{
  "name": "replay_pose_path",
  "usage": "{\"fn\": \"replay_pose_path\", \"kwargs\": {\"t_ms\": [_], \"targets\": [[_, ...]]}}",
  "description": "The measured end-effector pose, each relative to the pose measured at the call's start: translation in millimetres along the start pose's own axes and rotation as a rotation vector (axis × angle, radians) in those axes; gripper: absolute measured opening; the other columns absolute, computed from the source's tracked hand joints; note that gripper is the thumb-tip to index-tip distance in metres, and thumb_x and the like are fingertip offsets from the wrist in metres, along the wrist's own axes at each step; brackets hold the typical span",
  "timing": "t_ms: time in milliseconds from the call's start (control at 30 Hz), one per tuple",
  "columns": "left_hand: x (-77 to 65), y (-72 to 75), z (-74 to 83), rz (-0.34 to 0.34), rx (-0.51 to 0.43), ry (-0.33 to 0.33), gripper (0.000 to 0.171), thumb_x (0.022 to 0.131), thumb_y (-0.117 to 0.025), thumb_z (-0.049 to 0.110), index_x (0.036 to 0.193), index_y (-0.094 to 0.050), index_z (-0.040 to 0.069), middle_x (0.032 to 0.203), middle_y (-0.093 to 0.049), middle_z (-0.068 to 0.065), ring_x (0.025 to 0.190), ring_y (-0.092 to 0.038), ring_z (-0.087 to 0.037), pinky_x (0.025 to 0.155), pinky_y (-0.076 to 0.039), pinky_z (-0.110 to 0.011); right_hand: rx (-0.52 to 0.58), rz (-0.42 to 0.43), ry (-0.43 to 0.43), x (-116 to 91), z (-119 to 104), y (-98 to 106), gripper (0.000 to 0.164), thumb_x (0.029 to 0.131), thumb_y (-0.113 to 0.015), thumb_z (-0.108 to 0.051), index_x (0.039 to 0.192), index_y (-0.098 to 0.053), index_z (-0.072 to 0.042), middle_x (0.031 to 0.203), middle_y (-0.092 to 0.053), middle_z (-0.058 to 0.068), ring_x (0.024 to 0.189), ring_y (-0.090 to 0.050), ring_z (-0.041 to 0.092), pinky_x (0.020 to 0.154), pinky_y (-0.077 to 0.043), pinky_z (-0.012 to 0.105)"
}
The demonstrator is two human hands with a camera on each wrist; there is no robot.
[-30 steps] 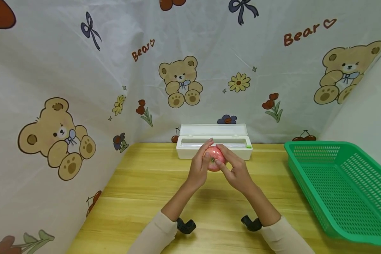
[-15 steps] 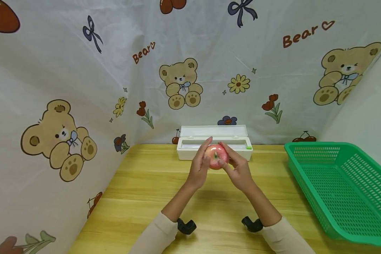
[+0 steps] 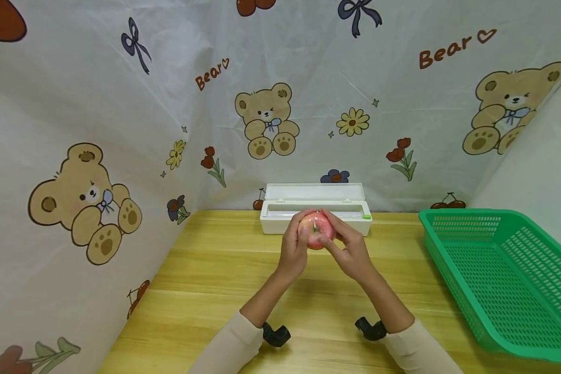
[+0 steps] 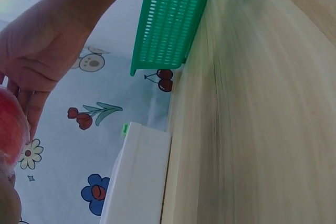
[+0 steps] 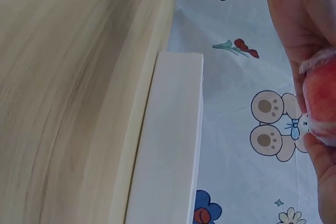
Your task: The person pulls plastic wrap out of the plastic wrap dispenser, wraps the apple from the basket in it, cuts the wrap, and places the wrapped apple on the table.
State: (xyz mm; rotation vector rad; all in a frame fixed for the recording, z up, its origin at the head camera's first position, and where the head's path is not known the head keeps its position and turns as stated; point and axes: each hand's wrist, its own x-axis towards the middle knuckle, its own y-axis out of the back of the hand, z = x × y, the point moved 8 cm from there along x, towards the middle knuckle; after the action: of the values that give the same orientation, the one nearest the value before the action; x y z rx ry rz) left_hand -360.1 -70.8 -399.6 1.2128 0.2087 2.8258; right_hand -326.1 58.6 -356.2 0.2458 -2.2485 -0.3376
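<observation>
A red apple is held up above the table between both hands, its green stem facing the head camera. Clear film clings to it, bunched at one side in the right wrist view. My left hand grips the apple's left side, fingers bent round its far side and thumb on the near side. From the right, my right hand holds it with the thumb pressed near the stem. In the left wrist view the apple is cut off by the frame's edge. The fingertips behind it are partly hidden.
A white cling film dispenser with its lid raised stands at the table's back edge, behind the hands. The green plastic basket occupies the right side. Patterned cloth hangs behind the wooden table.
The apple has turned in the hands, so its stem faces more upward than a second ago. My left fingers, straighter before, now bend over the apple's far side. The forearms have barely moved.
</observation>
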Motion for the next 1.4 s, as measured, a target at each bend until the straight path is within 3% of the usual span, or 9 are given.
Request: {"fn": "replay_pose_path", "kwargs": {"t_ms": [167, 400, 600, 733, 867, 1000, 1167, 1300, 1400], "targets": [[-1.3, 9.4, 0.0, 0.112, -0.052, 0.047, 0.037, 0.107, -0.040, 0.021, 0.138, -0.056, 0.012, 0.131, -0.062, -0.008, 0.110, -0.060, -0.022, 0.091, -0.058, -0.031, 0.067, -0.029, 0.003, -5.1, 22.0, -8.2, 0.062, 0.092, -0.063, 0.015, 0.149, -0.041, 0.010, 0.151, -0.045, 0.029, 0.139, -0.048, 0.031, 0.106, -0.045, 0.022], [-3.3, 7.9, 9.6, 0.155, -0.080, 0.085, 0.036, 0.106, -0.037, 0.005, 0.135, -0.057, -0.004, 0.128, -0.062, -0.022, 0.109, -0.060, -0.020, 0.089, -0.057, -0.029, 0.229, 0.080, 0.014, -9.4, 30.4, -2.1, 0.043, 0.103, -0.044, 0.011, 0.146, -0.048, 0.007, 0.148, -0.050, 0.025, 0.139, -0.048, 0.028, 0.108, -0.044, 0.030], [1.5, 14.0, 37.2, 0.147, -0.154, 0.143, 0.037, 0.106, -0.034, 0.004, 0.135, -0.051, -0.010, 0.131, -0.057, -0.026, 0.113, -0.058, -0.017, 0.092, -0.055, -0.028, 0.272, 0.016, -0.030, -9.1, 33.8, 1.6, 0.046, 0.098, -0.057, 0.011, 0.143, -0.054, 0.003, 0.146, -0.053, 0.023, 0.135, -0.054, 0.022, 0.101, -0.050, 0.031], [0.7, 15.8, 43.7, 0.146, -0.150, 0.141, 0.037, 0.107, -0.032, 0.005, 0.134, -0.052, -0.011, 0.132, -0.057, -0.026, 0.116, -0.057, -0.020, 0.093, -0.054, -0.027, 0.329, 0.011, -0.070, -10.5, 37.8, -0.1, 0.047, 0.095, -0.064, 0.008, 0.141, -0.055, 0.006, 0.143, -0.055, 0.024, 0.131, -0.057, 0.019, 0.097, -0.053, 0.032], [-1.9, 18.3, 38.0, 0.205, -0.124, 0.093, 0.036, 0.108, -0.029, 0.002, 0.130, -0.055, -0.012, 0.129, -0.060, -0.027, 0.114, -0.058, -0.023, 0.091, -0.055, -0.025, 0.412, 0.042, -0.091, -11.6, 41.1, -4.2, 0.048, 0.091, -0.069, 0.002, 0.136, -0.056, 0.011, 0.140, -0.058, 0.018, 0.130, -0.058, 0.021, 0.096, -0.054, 0.035], [-3.6, 18.9, 21.2, 0.260, -0.083, 0.088, 0.039, 0.108, -0.027, 0.004, 0.126, -0.059, -0.008, 0.123, -0.064, -0.024, 0.111, -0.061, -0.025, 0.091, -0.055, -0.028, 0.470, 0.068, -0.102, -12.4, 42.5, -6.0, 0.048, 0.089, -0.072, -0.001, 0.133, -0.056, 0.013, 0.138, -0.061, 0.012, 0.130, -0.058, 0.022, 0.095, -0.054, 0.035], [-0.7, 18.5, 12.7, 0.237, -0.070, 0.135, 0.041, 0.109, -0.025, 0.009, 0.127, -0.059, -0.004, 0.125, -0.062, -0.020, 0.110, -0.059, -0.025, 0.091, -0.056, -0.030, 0.412, 0.099, -0.112, -11.8, 42.0, -5.1, 0.048, 0.089, -0.071, 0.003, 0.135, -0.058, 0.010, 0.139, -0.059, 0.018, 0.130, -0.058, 0.020, 0.096, -0.053, 0.032], [2.9, 23.5, 22.7, 0.240, -0.116, 0.163, 0.038, 0.110, -0.028, 0.009, 0.129, -0.056, -0.006, 0.128, -0.058, -0.022, 0.112, -0.058, -0.026, 0.091, -0.056, -0.030, 0.244, 0.130, -0.110, -10.3, 39.1, -6.5, 0.049, 0.090, -0.069, 0.008, 0.138, -0.060, 0.003, 0.140, -0.058, 0.019, 0.125, -0.061, 0.014, 0.095, -0.054, 0.030], [4.2, 26.8, 31.0, 0.252, -0.146, 0.170, 0.037, 0.110, -0.030, 0.009, 0.131, -0.054, -0.009, 0.131, -0.056, -0.026, 0.114, -0.058, -0.029, 0.091, -0.057, -0.032, 0.147, 0.164, -0.104, -11.0, 35.1, -7.0, 0.049, 0.088, -0.070, 0.012, 0.136, -0.061, 0.004, 0.138, -0.060, 0.019, 0.121, -0.063, 0.013, 0.093, -0.054, 0.031]]}}
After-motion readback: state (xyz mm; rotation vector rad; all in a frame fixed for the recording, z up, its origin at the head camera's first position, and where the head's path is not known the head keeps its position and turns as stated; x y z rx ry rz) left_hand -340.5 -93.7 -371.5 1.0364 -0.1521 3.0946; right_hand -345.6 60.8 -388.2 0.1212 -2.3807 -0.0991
